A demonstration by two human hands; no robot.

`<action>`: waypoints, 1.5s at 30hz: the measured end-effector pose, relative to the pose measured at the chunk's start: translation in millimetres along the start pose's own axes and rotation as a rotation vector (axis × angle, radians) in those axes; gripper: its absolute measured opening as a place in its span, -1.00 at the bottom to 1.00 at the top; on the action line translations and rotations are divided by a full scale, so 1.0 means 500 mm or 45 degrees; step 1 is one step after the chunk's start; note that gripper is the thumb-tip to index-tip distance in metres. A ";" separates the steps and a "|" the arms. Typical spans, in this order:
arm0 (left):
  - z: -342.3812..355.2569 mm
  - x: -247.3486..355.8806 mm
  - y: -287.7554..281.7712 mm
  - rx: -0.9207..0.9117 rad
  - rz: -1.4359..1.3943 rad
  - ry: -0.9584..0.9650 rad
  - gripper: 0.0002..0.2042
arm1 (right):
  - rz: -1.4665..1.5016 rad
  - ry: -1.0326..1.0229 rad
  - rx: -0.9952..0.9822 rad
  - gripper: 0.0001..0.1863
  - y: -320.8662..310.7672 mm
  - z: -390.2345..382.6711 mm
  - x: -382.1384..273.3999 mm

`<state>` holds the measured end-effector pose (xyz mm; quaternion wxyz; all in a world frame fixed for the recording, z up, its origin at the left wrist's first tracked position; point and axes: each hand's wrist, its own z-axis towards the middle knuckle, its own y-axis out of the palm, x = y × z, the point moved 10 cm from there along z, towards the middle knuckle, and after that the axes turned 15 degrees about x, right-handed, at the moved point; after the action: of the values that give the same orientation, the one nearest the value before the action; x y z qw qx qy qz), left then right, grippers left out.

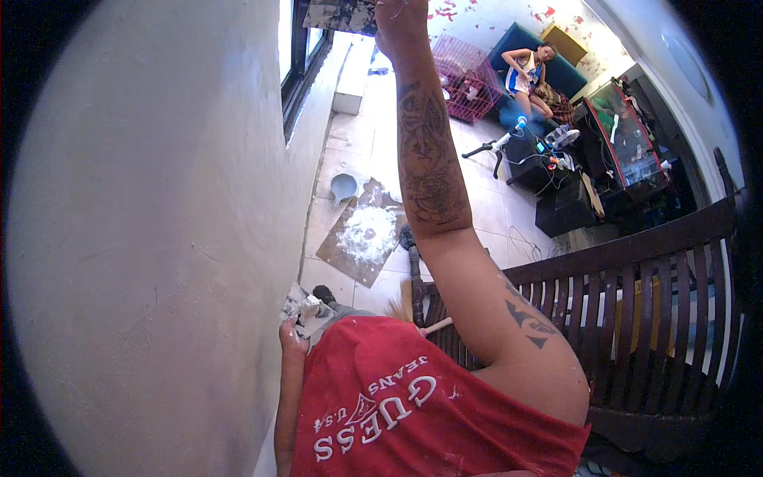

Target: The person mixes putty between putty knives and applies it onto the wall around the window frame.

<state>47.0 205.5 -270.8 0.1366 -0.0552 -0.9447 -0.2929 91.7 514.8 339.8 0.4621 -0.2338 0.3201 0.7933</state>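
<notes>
My right hand (400,24) is raised high at the top of the view, shut on a flat plaster-smeared trowel (342,14) held against the pale wall (143,238) beside a window. The tattooed forearm runs up the middle of the picture. My left hand (291,338) is low beside my red shirt, close to the wall, shut on a small scraper (306,310) caked with white plaster.
On the tiled floor below lie a board (362,238) heaped with white plaster and a grey scoop (343,188). A dark wooden bench (636,310) stands at the right. Farther off are a pink cage (469,75) and a person seated on a blue sofa (524,70).
</notes>
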 end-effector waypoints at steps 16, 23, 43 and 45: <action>-0.019 0.004 0.008 0.080 -0.006 -0.030 -0.74 | -0.190 -0.087 0.004 -0.67 -0.002 0.000 -0.007; -0.021 -0.001 0.014 0.072 -0.008 -0.024 -0.75 | -0.034 -0.011 -0.030 -0.65 -0.001 -0.009 -0.004; 0.017 0.012 -0.035 0.031 -0.015 -0.073 -0.68 | -0.240 0.171 0.026 -0.61 -0.082 -0.257 0.111; -0.006 0.015 0.042 -0.133 0.151 0.190 -0.67 | -0.069 0.600 0.060 -0.54 -0.169 -0.358 0.209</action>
<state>44.3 221.3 -254.9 0.2208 -0.0962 -0.9103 -0.3366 131.2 477.1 122.8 0.4011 -0.4101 0.4310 0.6965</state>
